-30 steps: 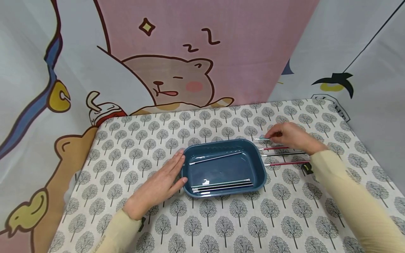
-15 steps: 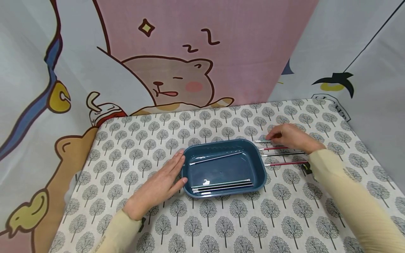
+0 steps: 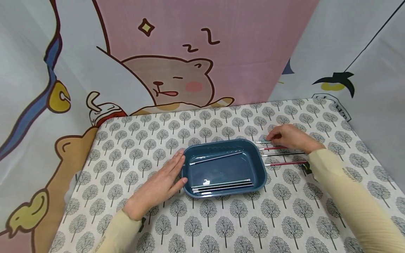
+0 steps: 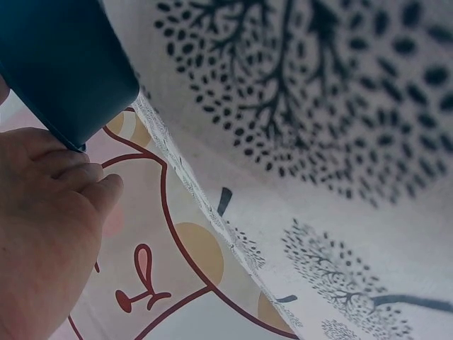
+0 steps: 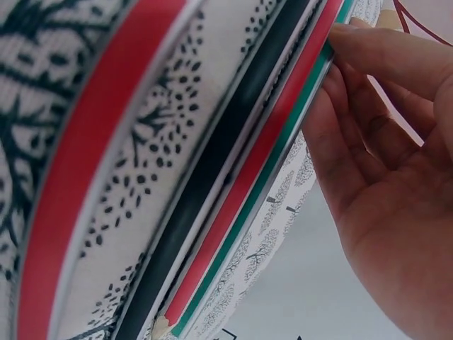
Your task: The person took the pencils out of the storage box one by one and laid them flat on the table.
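Observation:
A dark blue plastic basin (image 3: 221,168) stands mid-table with several pencils inside, one (image 3: 216,158) lying slanted near the far side and the others (image 3: 221,184) along the near side. My left hand (image 3: 158,186) rests on the basin's left rim, fingers extended. To the right of the basin, my right hand (image 3: 289,136) pinches a green pencil (image 5: 274,152) between thumb and fingers; its white eraser end points left. Beside it on the cloth lie a red pencil (image 3: 273,148), a black pencil (image 3: 283,154) and another red pencil (image 3: 284,163), roughly parallel.
A white tablecloth (image 3: 221,225) printed with grey trees covers the table. Behind it hangs a cartoon-printed curtain (image 3: 246,52). A small black object (image 3: 306,168) shows at the right wrist, by the near red pencil's end.
My right hand and the green pencil have shifted slightly nearer, towards the far red pencil. The left hand and the basin have stayed in place.

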